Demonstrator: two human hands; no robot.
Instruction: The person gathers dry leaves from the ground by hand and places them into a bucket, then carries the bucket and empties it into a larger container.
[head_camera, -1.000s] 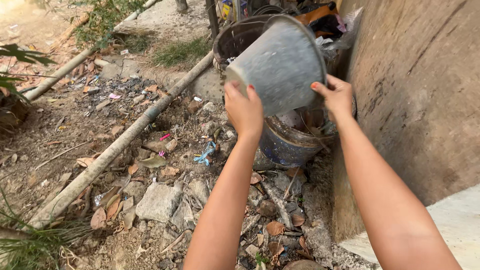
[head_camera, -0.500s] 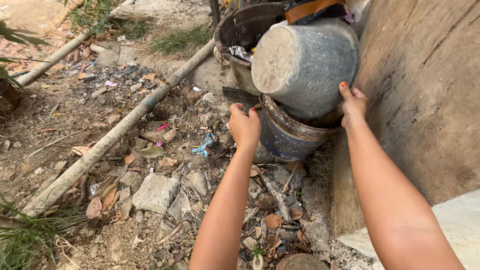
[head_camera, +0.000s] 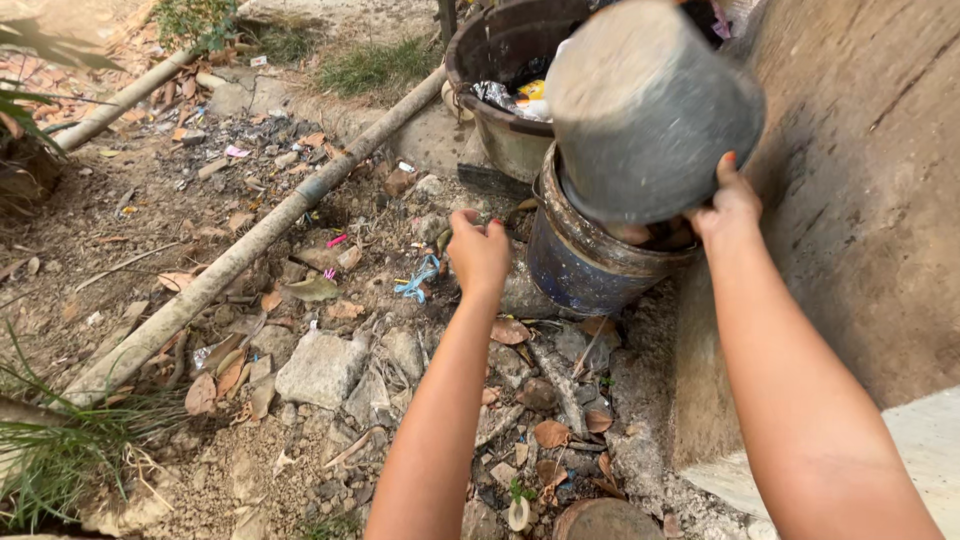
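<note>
The right hand (head_camera: 730, 205) grips the rim of a grey metal bucket (head_camera: 650, 110), which is tipped upside down and tilted, its flat bottom facing up and toward the camera. The bucket's mouth hangs over a dark blue drum (head_camera: 590, 260) that stands on the ground against the concrete wall (head_camera: 860, 200) on the right. The fingers of that hand are clamped on the bucket's lower edge, thumb up.

The left hand (head_camera: 478, 255) is off the bucket, loosely curled and holding nothing, just left of the blue drum and above the rubble.

Farther away, behind the drum, stands a large dark tub (head_camera: 500, 70) with scraps of rubbish inside. A long pale pipe (head_camera: 250, 250) runs diagonally across the dirt from near left to far right, and a second pipe (head_camera: 120, 100) lies at far left. Broken stones (head_camera: 320, 370), dry leaves and bits of litter cover the ground near the arms. Tufts of grass (head_camera: 60, 450) grow at near left.
</note>
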